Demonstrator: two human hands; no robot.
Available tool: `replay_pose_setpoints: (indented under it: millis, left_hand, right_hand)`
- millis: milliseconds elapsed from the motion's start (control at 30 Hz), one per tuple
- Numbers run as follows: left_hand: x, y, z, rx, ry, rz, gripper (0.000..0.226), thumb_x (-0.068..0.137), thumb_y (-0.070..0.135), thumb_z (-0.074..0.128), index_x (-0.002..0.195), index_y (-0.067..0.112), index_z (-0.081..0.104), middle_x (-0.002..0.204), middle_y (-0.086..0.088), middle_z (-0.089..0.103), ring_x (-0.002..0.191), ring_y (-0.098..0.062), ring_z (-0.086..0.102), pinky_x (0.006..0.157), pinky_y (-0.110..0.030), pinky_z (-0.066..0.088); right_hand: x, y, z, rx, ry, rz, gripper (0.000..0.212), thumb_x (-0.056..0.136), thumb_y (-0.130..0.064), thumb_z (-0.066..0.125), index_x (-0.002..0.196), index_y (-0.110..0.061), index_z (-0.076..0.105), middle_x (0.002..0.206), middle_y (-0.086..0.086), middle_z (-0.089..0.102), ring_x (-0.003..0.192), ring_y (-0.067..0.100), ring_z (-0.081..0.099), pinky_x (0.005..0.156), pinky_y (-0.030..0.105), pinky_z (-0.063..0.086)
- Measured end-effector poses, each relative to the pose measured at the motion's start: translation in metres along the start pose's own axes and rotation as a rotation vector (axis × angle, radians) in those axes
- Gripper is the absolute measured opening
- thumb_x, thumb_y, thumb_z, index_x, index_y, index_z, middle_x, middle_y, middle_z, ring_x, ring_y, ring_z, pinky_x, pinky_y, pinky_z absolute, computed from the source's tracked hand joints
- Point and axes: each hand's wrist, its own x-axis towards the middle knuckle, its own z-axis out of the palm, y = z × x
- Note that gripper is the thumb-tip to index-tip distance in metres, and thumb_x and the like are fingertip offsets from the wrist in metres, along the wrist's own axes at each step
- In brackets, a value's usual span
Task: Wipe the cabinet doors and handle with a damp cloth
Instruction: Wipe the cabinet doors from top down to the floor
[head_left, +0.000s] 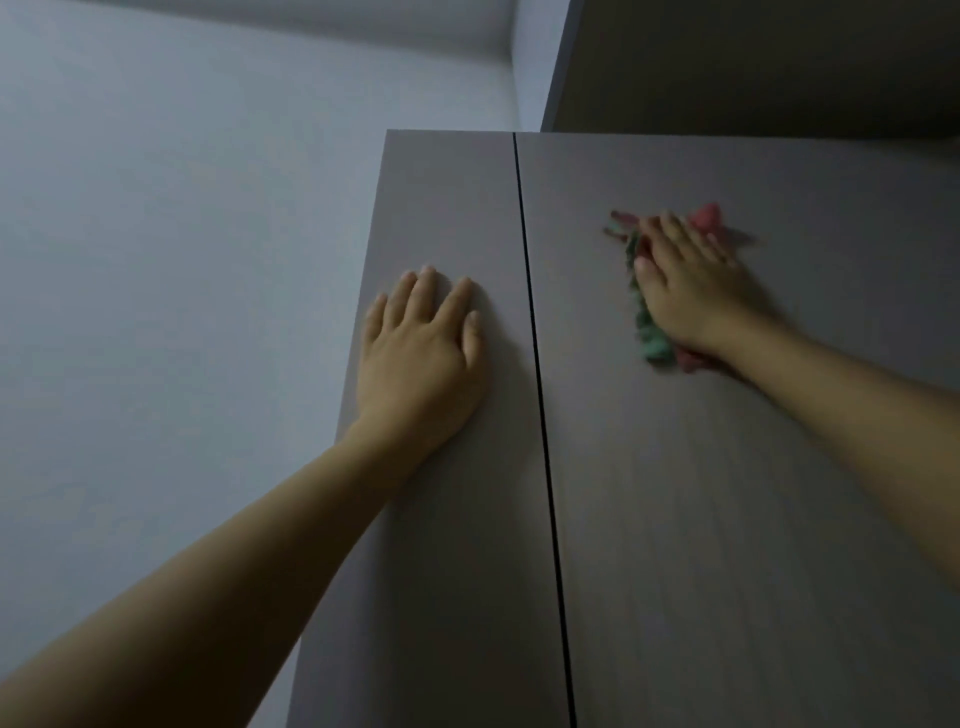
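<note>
Grey-brown wood-grain covers both cabinet doors, split by a dark vertical gap. On the right door (727, 467), the right hand (691, 291) presses flat, fingers straight, on a red and green cloth (649, 338); the cloth bunches under the palm and sticks out past the fingertips and beside the wrist. The left hand (421, 353) lies flat on the left door (441, 571), fingers spread, holding nothing, well apart from the cloth.

It looks like a room in a home: a tall grey cabinet (675, 467) with two plain doors fills the right and centre of the frame, against a bare pale wall (182, 260) at left, in dim light.
</note>
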Motion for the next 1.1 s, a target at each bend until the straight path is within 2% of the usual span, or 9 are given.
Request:
replay_pose_setpoints:
  millis: [100,233,300,533,733,800,900,967,1100]
  left_hand:
    - [0.003,0.005,0.000,0.060,0.018,-0.007,0.055,0.096,0.046,0.021,0.146,0.026,0.032,0.155,-0.006,0.025,0.144,-0.025,0.015,0.117,-0.039,0.008]
    - [0.012,0.024,-0.008,0.075,0.020,-0.120,0.046,0.097,0.042,0.028,0.130,0.018,0.049,0.139,-0.010,0.043,0.131,-0.028,0.033,0.109,-0.038,0.021]
    - [0.017,0.036,-0.011,0.050,0.023,-0.200,0.039,0.098,0.035,0.033,0.127,0.016,0.051,0.135,-0.011,0.047,0.127,-0.028,0.037,0.106,-0.038,0.023]
    - [0.023,0.079,0.003,0.055,-0.085,-0.151,0.049,0.100,0.035,0.033,0.148,0.029,0.027,0.159,-0.004,0.013,0.147,-0.021,0.006,0.117,-0.039,0.003]
    - [0.030,0.137,0.032,0.080,-0.112,-0.071,0.051,0.100,0.039,0.033,0.150,0.031,0.023,0.160,0.001,0.009,0.147,-0.018,0.005,0.117,-0.037,0.003]
    - [0.031,0.147,0.037,0.092,-0.109,-0.068,0.053,0.100,0.041,0.033,0.150,0.030,0.022,0.160,0.002,0.012,0.147,-0.018,0.005,0.117,-0.038,0.004]
    - [0.033,0.154,0.040,0.097,-0.081,-0.100,0.054,0.098,0.045,0.037,0.148,0.026,0.027,0.157,0.002,0.021,0.145,-0.020,0.013,0.117,-0.038,0.009]
    - [0.034,0.157,0.042,0.131,-0.060,-0.106,0.056,0.096,0.047,0.040,0.146,0.024,0.031,0.155,0.001,0.026,0.144,-0.020,0.017,0.116,-0.039,0.013]
    - [0.036,0.162,0.042,0.140,-0.054,-0.133,0.056,0.095,0.048,0.043,0.143,0.019,0.037,0.150,-0.003,0.034,0.141,-0.024,0.025,0.116,-0.042,0.019]
  right_hand:
    - [0.005,-0.027,0.001,0.024,0.033,0.045,0.055,0.102,-0.036,0.016,0.152,-0.013,0.009,0.159,0.006,0.006,0.146,0.020,0.004,0.118,0.035,-0.002]
    - [-0.064,-0.054,0.011,0.122,0.064,-0.416,0.059,0.096,-0.045,0.008,0.151,-0.025,0.011,0.159,-0.002,0.007,0.146,0.015,0.004,0.117,0.032,-0.003]
    - [-0.066,-0.026,0.006,0.134,0.068,-0.476,0.065,0.091,-0.048,0.005,0.151,-0.027,0.014,0.158,-0.002,0.012,0.146,0.014,0.008,0.117,0.031,0.000]
    - [0.027,0.075,0.000,0.040,0.050,0.007,0.056,0.100,-0.041,0.011,0.152,-0.018,0.011,0.160,0.002,0.007,0.146,0.020,0.005,0.119,0.036,-0.002]
    - [-0.057,0.089,0.002,0.100,0.051,-0.528,0.076,0.081,-0.052,-0.007,0.151,-0.029,0.010,0.159,-0.007,0.008,0.146,0.012,0.005,0.116,0.031,-0.002]
    - [-0.035,0.127,0.000,0.060,0.080,-0.476,0.077,0.083,-0.054,-0.004,0.151,-0.025,0.015,0.158,-0.003,0.014,0.146,0.015,0.010,0.117,0.032,0.002]
    - [0.016,0.176,-0.006,0.034,0.037,-0.094,0.057,0.100,-0.041,0.016,0.151,-0.014,0.018,0.159,0.004,0.013,0.146,0.020,0.010,0.118,0.035,0.001]
    - [0.016,0.173,-0.007,0.038,0.054,-0.001,0.056,0.101,-0.038,0.017,0.150,-0.010,0.018,0.159,0.006,0.013,0.145,0.023,0.009,0.118,0.036,-0.001]
    - [-0.075,0.144,0.005,0.163,0.141,-0.427,0.063,0.093,-0.043,0.014,0.148,-0.016,0.028,0.154,0.006,0.028,0.143,0.023,0.022,0.118,0.038,0.007]
